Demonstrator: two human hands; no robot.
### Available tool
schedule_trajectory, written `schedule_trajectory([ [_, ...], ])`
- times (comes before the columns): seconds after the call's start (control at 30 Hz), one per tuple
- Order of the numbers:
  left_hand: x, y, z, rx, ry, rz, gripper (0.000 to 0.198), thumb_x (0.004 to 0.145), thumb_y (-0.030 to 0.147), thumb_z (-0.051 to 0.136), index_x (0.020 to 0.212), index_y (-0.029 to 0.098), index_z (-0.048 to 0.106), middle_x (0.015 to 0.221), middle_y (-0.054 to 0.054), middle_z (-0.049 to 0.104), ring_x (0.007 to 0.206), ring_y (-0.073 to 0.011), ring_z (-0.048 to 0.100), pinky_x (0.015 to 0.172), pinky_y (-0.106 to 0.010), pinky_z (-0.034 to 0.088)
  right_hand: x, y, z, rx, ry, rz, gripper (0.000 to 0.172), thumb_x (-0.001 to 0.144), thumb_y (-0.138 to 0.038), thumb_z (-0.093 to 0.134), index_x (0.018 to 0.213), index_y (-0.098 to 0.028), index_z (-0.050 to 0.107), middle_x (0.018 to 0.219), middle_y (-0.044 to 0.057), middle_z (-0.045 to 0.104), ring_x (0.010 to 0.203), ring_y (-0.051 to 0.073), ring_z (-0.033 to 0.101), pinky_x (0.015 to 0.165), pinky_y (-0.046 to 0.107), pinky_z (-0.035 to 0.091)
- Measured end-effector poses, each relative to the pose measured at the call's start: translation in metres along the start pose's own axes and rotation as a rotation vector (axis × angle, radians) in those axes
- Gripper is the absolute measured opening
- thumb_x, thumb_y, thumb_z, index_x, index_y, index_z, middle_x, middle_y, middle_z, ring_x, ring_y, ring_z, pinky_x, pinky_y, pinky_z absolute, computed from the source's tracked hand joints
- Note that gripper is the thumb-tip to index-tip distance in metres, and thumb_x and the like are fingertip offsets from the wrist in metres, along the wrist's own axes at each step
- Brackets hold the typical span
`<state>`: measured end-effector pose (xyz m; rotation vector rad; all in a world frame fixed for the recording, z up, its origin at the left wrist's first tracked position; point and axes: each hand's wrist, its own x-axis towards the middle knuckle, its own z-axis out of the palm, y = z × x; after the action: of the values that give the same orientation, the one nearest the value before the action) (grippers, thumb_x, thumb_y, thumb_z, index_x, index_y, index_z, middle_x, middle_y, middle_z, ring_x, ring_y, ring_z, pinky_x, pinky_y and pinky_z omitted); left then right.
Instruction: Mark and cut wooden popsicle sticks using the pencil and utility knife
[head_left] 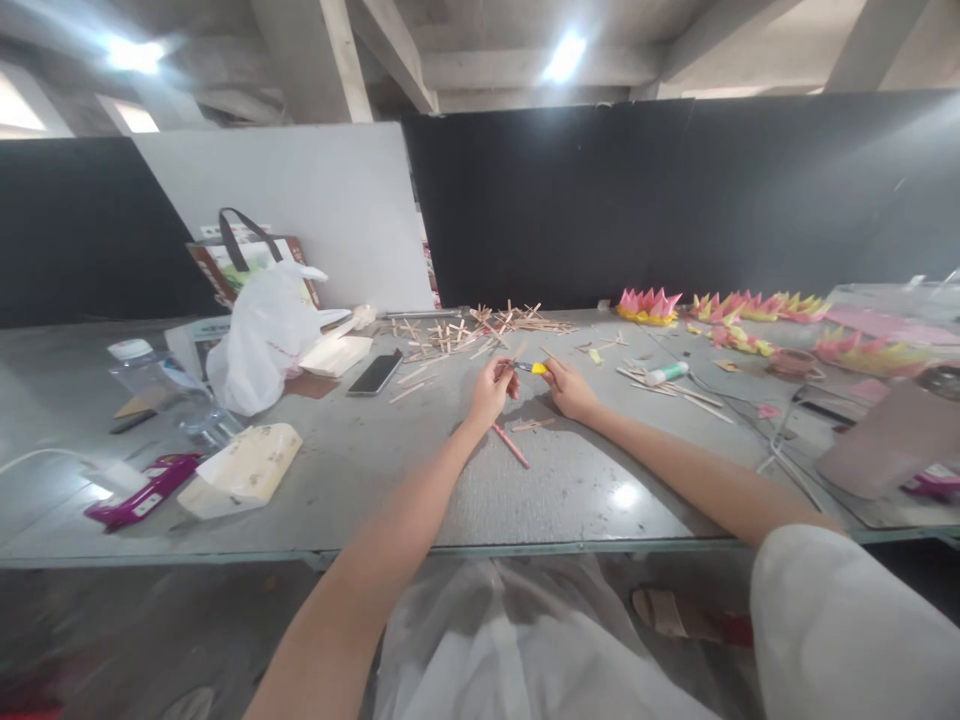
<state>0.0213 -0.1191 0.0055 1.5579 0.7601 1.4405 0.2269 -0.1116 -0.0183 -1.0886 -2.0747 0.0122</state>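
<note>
Over the middle of the table, my left hand (493,390) is closed in a pinch, with what looks like the end of a thin wooden stick (518,350) at its fingertips. Close by on the right, my right hand (570,388) grips the yellow end of a small yellow-and-dark tool (537,368). The tool's dark end points at the left fingers; its exact kind is too small to tell. Below the hands lies a pinkish-red rod (511,446), beside a few pale sticks (534,425). Behind them spreads a pile of thin wooden sticks (480,332), some joined as crosses.
A phone (376,373), tissue pack (244,470), white plastic bag (259,340) and clear bottle (161,385) stand or lie left. Rightward are a glue stick (667,373), loose sticks, pink-and-yellow paper flowers (649,306), wires and a tumbler (889,435). Dark panels (637,200) rise behind.
</note>
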Motion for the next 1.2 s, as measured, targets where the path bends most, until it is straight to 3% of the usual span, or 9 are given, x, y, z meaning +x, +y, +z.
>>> schedule_trajectory([
  [0.2, 0.001, 0.003, 0.0, -0.012, 0.034, 0.04, 0.036, 0.095, 0.055, 0.066, 0.097, 0.02, 0.057, 0.063, 0.005, 0.061, 0.044, -0.0095, 0.055, 0.046, -0.023, 0.043, 0.0, 0.0, -0.001, 0.025, 0.016, 0.009, 0.031, 0.112, -0.037, 0.029, 0.101, -0.024, 0.055, 0.099, 0.011, 0.066, 0.091, 0.029, 0.058, 0.081, 0.038, 0.045],
  [0.43, -0.003, -0.001, 0.009, -0.031, 0.021, -0.027, 0.035, 0.093, 0.052, 0.069, 0.097, 0.02, 0.057, 0.062, 0.005, 0.06, 0.042, -0.0098, 0.053, 0.044, -0.023, 0.041, -0.002, 0.0, -0.001, 0.001, 0.011, -0.002, 0.03, 0.111, -0.035, 0.03, 0.105, -0.023, 0.057, 0.101, 0.013, 0.067, 0.092, 0.03, 0.059, 0.082, 0.04, 0.045],
  [0.67, -0.003, 0.002, 0.004, -0.026, 0.107, 0.034, 0.038, 0.094, 0.056, 0.067, 0.1, 0.02, 0.059, 0.063, 0.005, 0.06, 0.043, -0.0083, 0.051, 0.044, -0.022, 0.038, -0.001, 0.003, 0.001, -0.004, 0.027, 0.014, 0.03, 0.111, -0.035, 0.031, 0.107, -0.022, 0.058, 0.102, 0.012, 0.067, 0.09, 0.028, 0.059, 0.081, 0.038, 0.045],
  [1.03, -0.005, 0.001, 0.001, 0.033, 0.008, -0.038, 0.036, 0.091, 0.052, 0.071, 0.092, 0.017, 0.063, 0.063, 0.003, 0.062, 0.046, -0.0089, 0.053, 0.048, -0.022, 0.04, -0.001, 0.001, -0.001, -0.011, 0.026, -0.004, 0.028, 0.11, -0.03, 0.034, 0.105, -0.022, 0.06, 0.104, 0.012, 0.067, 0.092, 0.028, 0.058, 0.081, 0.037, 0.045],
  [1.2, -0.003, -0.005, 0.001, -0.067, 0.087, -0.046, 0.038, 0.09, 0.054, 0.072, 0.092, 0.017, 0.062, 0.064, 0.003, 0.062, 0.047, -0.0094, 0.053, 0.049, -0.023, 0.042, -0.001, 0.0, -0.001, -0.006, 0.011, 0.012, 0.028, 0.111, -0.031, 0.033, 0.105, -0.022, 0.059, 0.102, 0.011, 0.068, 0.087, 0.027, 0.058, 0.077, 0.036, 0.044],
])
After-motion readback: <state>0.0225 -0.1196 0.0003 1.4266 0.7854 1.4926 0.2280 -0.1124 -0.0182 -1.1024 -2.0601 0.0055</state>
